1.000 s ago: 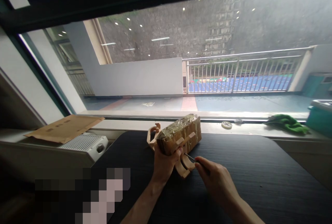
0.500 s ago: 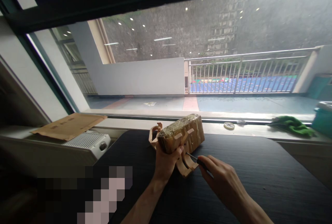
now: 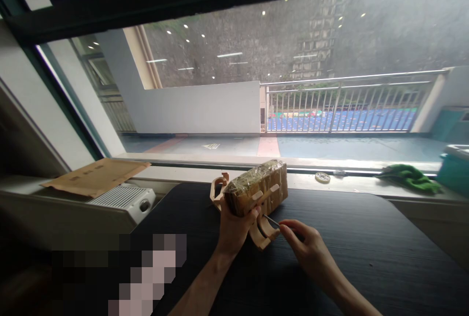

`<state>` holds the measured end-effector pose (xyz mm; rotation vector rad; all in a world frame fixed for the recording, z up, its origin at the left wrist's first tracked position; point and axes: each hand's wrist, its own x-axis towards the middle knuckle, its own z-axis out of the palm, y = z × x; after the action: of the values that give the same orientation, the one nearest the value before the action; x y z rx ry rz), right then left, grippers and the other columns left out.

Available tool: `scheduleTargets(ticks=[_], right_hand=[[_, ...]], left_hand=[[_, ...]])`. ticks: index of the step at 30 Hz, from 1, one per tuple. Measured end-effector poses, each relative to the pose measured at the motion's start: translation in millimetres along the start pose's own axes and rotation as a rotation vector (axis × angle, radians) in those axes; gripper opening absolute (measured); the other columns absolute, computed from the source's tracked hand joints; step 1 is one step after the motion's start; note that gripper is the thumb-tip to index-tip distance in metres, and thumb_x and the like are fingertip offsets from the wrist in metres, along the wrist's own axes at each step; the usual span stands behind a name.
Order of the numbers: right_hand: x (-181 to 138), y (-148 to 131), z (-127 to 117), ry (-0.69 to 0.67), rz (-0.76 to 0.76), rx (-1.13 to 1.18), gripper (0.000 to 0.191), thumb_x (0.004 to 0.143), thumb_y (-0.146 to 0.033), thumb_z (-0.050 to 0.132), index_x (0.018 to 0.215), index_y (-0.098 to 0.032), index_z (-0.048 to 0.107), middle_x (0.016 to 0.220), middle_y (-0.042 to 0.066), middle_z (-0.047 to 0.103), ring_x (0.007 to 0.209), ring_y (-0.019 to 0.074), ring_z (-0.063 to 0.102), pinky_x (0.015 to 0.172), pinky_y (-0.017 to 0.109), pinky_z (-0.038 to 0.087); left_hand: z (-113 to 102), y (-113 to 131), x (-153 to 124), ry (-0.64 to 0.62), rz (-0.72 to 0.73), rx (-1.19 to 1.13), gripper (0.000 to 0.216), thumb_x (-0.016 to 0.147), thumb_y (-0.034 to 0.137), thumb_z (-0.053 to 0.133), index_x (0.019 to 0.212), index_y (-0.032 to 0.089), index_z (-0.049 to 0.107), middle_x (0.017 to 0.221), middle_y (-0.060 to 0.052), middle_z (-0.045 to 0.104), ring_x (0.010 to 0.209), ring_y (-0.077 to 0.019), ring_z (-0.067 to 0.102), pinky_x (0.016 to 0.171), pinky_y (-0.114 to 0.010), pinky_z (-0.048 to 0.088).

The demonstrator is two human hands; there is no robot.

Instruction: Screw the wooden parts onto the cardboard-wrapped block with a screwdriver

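Observation:
A bundle of light wooden pieces wrapped in clear film (image 3: 258, 186) stands on the dark table (image 3: 366, 238) near the window. My left hand (image 3: 232, 228) grips the bundle's near end from below. Curved wooden parts (image 3: 262, 235) stick out under the bundle. My right hand (image 3: 311, 250) is closed on a thin metal tool (image 3: 271, 221) whose tip points at the bundle's lower side, close to my left thumb. Another curved wooden piece (image 3: 217, 190) lies just behind the bundle on the left.
A white heater (image 3: 122, 201) with a cardboard sheet (image 3: 95, 177) on top stands at the left. On the window sill lie a small round roll (image 3: 322, 177), a green cloth (image 3: 410, 177) and a teal box (image 3: 452, 169).
My right hand has drawn slightly back to the right along the tool, and the tool's tip stays at the bundle. My left hand and the bundle hold nearly still.

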<state>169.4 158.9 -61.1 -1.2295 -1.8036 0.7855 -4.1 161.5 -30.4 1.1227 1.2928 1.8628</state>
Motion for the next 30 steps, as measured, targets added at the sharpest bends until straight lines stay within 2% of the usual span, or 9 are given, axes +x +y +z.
scheduleTargets(ticks=[6,9,13,16,19,23,25,28,30], right_hand=[[-3,-7,-11,0.006,0.005,-0.257,0.027,0.079,-0.03,0.05,0.104,-0.021,0.055,0.074,0.001,0.068,0.06,0.0175,0.062,0.056,0.028,0.046],[-4,-9,-16,0.042,-0.181,-0.291,0.02,0.082,-0.022,0.047,0.1,-0.021,0.055,0.083,0.003,0.068,0.066,0.0152,0.063,0.062,0.026,0.046],[-1,-4,-17,0.104,-0.508,-0.539,0.02,0.091,-0.023,0.042,0.101,-0.02,0.06,0.084,0.005,0.067,0.071,0.0162,0.063,0.062,0.026,0.044],[-1,3,-13,0.13,-0.58,-0.662,0.024,0.093,-0.022,0.04,0.098,-0.018,0.062,0.075,0.005,0.065,0.064,0.0171,0.061,0.056,0.027,0.041],[-3,4,-7,0.081,-0.463,-0.604,0.027,0.093,-0.024,0.038,0.098,-0.018,0.064,0.079,0.007,0.068,0.068,0.0189,0.063,0.059,0.028,0.042],[-1,-2,-7,-0.059,-0.099,-0.27,0.034,0.092,-0.039,0.038,0.092,-0.02,0.066,0.079,0.004,0.07,0.072,0.0203,0.065,0.062,0.028,0.044],[1,-5,-10,-0.127,0.008,-0.125,0.038,0.091,-0.043,0.037,0.084,-0.02,0.067,0.074,0.002,0.069,0.07,0.0196,0.064,0.061,0.027,0.044],[2,-4,-11,-0.15,0.023,-0.101,0.038,0.091,-0.043,0.036,0.083,-0.02,0.066,0.076,0.002,0.069,0.072,0.0199,0.063,0.063,0.028,0.044],[1,-2,-10,-0.112,-0.015,-0.192,0.029,0.089,-0.037,0.041,0.096,-0.02,0.064,0.083,0.003,0.07,0.077,0.021,0.064,0.067,0.029,0.044]], left_hand=[[3,0,-3,0.053,-0.054,-0.012,0.065,0.062,0.018,0.078,0.119,0.023,0.046,0.112,-0.004,0.061,0.104,-0.0207,0.059,0.091,-0.034,0.047],[3,4,-4,0.063,-0.055,-0.028,0.063,0.062,0.018,0.077,0.118,0.024,0.047,0.112,-0.003,0.062,0.106,-0.0208,0.059,0.091,-0.033,0.047],[2,3,-3,0.072,-0.072,-0.03,0.063,0.062,0.019,0.078,0.117,0.023,0.048,0.109,-0.004,0.062,0.101,-0.0216,0.06,0.089,-0.034,0.048],[1,-3,0,0.079,-0.08,-0.033,0.063,0.061,0.02,0.079,0.115,0.022,0.047,0.107,-0.004,0.062,0.101,-0.0214,0.06,0.087,-0.034,0.049],[0,-6,3,0.068,-0.068,-0.035,0.064,0.059,0.019,0.08,0.114,0.023,0.047,0.106,-0.003,0.062,0.101,-0.0206,0.06,0.088,-0.033,0.048],[1,-4,2,0.052,-0.047,-0.027,0.068,0.058,0.018,0.08,0.116,0.024,0.045,0.11,-0.003,0.061,0.103,-0.0209,0.059,0.091,-0.034,0.047],[1,-1,0,0.046,-0.041,-0.016,0.068,0.059,0.018,0.079,0.118,0.024,0.045,0.109,-0.003,0.061,0.102,-0.0211,0.059,0.09,-0.035,0.047],[2,3,-2,0.029,-0.021,-0.01,0.067,0.059,0.018,0.078,0.118,0.023,0.046,0.106,-0.003,0.062,0.103,-0.0211,0.059,0.091,-0.034,0.046],[2,5,-3,0.021,-0.005,-0.016,0.066,0.06,0.018,0.078,0.118,0.024,0.045,0.108,-0.002,0.061,0.108,-0.021,0.056,0.093,-0.032,0.045]])
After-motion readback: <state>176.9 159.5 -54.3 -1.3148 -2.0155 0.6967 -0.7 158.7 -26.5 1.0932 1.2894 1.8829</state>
